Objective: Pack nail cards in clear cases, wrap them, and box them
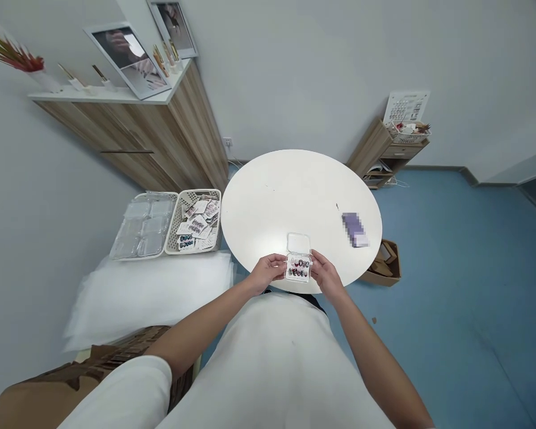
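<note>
Between my two hands is a small clear plastic case [299,244], its lid raised away from me. A white card with two rows of dark and pink press-on nails [299,267] lies in its base. My left hand [268,271] grips the case's left edge with thumb and fingers. At the right edge, my right hand [325,273] holds it the same way. The case is over the near side of a white round table [290,190]; whether it touches the tabletop I cannot tell.
A blurred purple item [354,229] lies on the table's right side. To the left stand a basket of nail cards [199,223] and a basket of clear cases [145,226], beside white sheets [152,292]. A cardboard box [393,275] sits on the floor at right.
</note>
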A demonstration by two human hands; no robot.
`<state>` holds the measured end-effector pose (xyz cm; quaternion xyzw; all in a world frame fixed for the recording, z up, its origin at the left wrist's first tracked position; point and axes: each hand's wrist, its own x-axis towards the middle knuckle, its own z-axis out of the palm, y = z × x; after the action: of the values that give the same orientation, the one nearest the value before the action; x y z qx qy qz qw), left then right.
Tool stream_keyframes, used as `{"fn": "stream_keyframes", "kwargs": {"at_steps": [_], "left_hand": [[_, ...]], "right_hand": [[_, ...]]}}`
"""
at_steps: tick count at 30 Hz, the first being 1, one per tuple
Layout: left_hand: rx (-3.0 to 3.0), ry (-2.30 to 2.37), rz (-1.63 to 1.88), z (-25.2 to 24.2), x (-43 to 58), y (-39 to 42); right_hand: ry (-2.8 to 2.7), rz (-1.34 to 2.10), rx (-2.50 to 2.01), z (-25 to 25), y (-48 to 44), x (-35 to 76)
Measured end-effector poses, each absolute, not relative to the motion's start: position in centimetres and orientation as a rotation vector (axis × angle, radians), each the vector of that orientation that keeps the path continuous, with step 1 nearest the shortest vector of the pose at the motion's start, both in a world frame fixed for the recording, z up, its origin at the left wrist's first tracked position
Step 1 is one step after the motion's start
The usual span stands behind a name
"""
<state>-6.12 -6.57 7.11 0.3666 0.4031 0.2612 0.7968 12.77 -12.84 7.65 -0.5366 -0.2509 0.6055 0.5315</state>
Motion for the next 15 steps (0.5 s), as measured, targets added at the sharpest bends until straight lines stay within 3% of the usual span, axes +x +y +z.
{"fn": "stream_keyframes", "kwargs": {"at_steps": [15], "left_hand": [[0.653,0.794,0.525,7.5,-5.8,-6.0]], "right_hand": [[-0.721,1.483,-1.255,9.1,-9.8,13.4]]}}
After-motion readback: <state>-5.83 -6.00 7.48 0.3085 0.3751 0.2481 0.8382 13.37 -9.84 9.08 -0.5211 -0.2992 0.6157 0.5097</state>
